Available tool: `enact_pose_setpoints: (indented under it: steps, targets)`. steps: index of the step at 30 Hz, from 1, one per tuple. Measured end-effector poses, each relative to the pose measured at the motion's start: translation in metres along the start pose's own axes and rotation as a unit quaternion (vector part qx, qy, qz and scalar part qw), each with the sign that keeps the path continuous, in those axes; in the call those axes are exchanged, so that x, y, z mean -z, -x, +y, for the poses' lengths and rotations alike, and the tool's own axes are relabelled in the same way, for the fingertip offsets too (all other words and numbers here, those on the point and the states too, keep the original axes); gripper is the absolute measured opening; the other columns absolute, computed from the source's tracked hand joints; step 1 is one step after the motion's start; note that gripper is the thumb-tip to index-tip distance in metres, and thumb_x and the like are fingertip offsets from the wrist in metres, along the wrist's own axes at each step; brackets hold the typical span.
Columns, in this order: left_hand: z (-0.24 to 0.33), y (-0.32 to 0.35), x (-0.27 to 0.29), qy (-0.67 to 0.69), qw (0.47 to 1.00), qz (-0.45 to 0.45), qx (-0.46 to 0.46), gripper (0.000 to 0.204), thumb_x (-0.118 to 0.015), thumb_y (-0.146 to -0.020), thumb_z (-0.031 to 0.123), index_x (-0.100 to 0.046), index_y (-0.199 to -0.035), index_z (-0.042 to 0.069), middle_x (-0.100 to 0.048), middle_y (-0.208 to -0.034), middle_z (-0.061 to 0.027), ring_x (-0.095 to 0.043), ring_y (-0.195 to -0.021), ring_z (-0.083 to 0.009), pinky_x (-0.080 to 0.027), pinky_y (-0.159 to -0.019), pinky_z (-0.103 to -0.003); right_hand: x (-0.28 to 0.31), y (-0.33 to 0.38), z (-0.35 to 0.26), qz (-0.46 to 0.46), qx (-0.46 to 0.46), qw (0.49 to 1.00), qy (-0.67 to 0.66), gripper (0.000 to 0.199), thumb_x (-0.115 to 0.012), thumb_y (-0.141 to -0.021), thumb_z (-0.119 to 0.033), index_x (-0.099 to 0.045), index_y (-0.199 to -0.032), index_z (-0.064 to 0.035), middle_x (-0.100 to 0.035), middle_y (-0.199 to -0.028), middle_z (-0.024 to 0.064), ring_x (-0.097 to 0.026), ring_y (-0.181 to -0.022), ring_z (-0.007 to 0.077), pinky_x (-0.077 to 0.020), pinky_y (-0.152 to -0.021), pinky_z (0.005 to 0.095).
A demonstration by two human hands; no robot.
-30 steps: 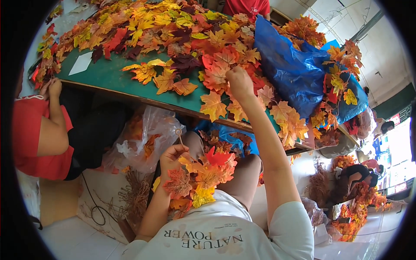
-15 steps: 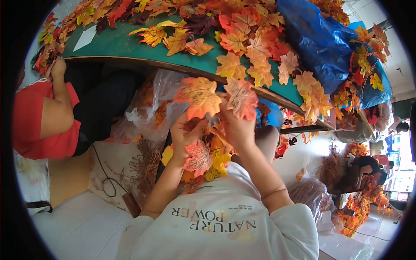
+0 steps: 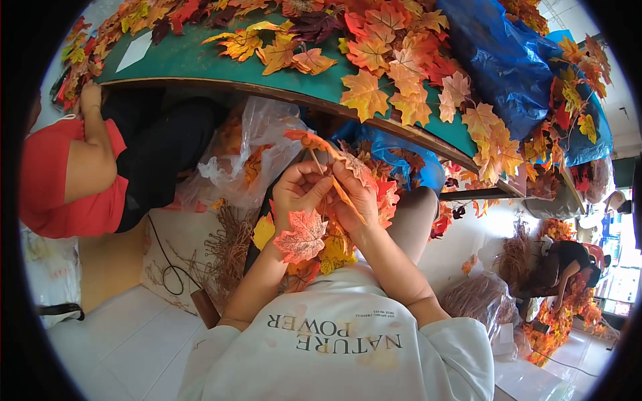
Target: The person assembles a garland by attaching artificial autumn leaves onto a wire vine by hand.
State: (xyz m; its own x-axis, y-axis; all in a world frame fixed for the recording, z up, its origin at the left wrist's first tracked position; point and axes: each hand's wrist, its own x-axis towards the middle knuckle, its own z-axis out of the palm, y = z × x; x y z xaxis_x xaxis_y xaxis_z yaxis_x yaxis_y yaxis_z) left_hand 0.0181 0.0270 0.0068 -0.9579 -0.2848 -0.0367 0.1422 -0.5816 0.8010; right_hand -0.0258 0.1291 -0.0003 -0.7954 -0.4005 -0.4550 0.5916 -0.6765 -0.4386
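My left hand (image 3: 297,192) is closed in a pinch on the thin stem of an orange artificial maple leaf (image 3: 310,140), whose blade stands edge-on above the fingers. Close against it, my right hand (image 3: 356,199) is closed on an artificial leaf spray, with a pinkish-orange leaf (image 3: 359,170) over its fingers and a red leaf (image 3: 387,200) beside the wrist. A speckled coral leaf (image 3: 300,236) hangs below my left hand, by the wrist. Yellow leaves (image 3: 336,254) lie under both hands in my lap. The fingertips partly hide where the stems meet.
A green table (image 3: 194,65) with a wooden edge lies ahead, strewn with maple leaves (image 3: 366,95) and a blue plastic sheet (image 3: 498,67). Clear plastic bags (image 3: 231,167) stand beneath it. At left sits a person in red (image 3: 67,180); another person (image 3: 568,260) bends at far right.
The orange leaf over my left hand has turned from face-up to edge-on. My right hand has tilted and dropped slightly, its leaf turning sideways. Both hands have come closer together.
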Motion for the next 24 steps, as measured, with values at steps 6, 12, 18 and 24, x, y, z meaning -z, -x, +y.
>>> enact_pose_setpoints:
  steps: [6,12,18,24]
  targets:
    - [-0.001,0.001,0.004,-0.001,1.0,0.011,0.007,0.021,-0.06,-0.081,-0.008,-0.055,-0.101,-0.002,-0.063,-0.094,-0.0095,-0.06,-0.081,-0.0125,-0.051,-0.075,-0.025,-0.001,0.003,0.001,-0.016,-0.016,1.0,-0.002,0.017,-0.064,-0.085,-0.015,-0.058,-0.098,-0.006,-0.061,-0.082,0.0038,-0.056,-0.064,0.0128,-0.0436,-0.05,0.0245]
    - [-0.002,0.002,0.004,0.004,1.0,0.007,0.017,0.021,-0.06,-0.081,-0.008,-0.055,-0.1,-0.002,-0.063,-0.092,-0.0099,-0.06,-0.078,-0.0123,-0.051,-0.072,-0.025,0.007,0.008,-0.001,-0.044,-0.043,0.998,0.013,0.018,-0.065,-0.084,-0.017,-0.06,-0.097,-0.0045,-0.062,-0.078,0.0035,-0.055,-0.061,0.0129,-0.0435,-0.051,0.0242]
    - [-0.001,-0.001,0.004,0.006,1.0,0.006,0.008,0.021,-0.06,-0.081,-0.008,-0.056,-0.1,-0.002,-0.064,-0.09,-0.0095,-0.06,-0.074,-0.0112,-0.05,-0.065,-0.024,0.005,0.0,0.003,-0.002,-0.013,0.999,0.031,0.019,-0.065,-0.084,-0.019,-0.059,-0.096,-0.0066,-0.06,-0.073,0.0025,-0.054,-0.058,0.0129,-0.0438,-0.052,0.0251]
    - [-0.009,-0.01,0.0,0.021,1.0,-0.004,0.002,0.02,-0.062,-0.08,-0.006,-0.057,-0.098,-0.001,-0.063,-0.089,-0.0072,-0.059,-0.074,-0.0114,-0.049,-0.065,-0.022,0.036,-0.007,0.005,-0.047,-0.024,0.999,0.014,0.018,-0.064,-0.084,-0.016,-0.057,-0.096,-0.006,-0.062,-0.088,0.0064,-0.059,-0.074,0.0166,-0.0486,-0.057,0.0308]
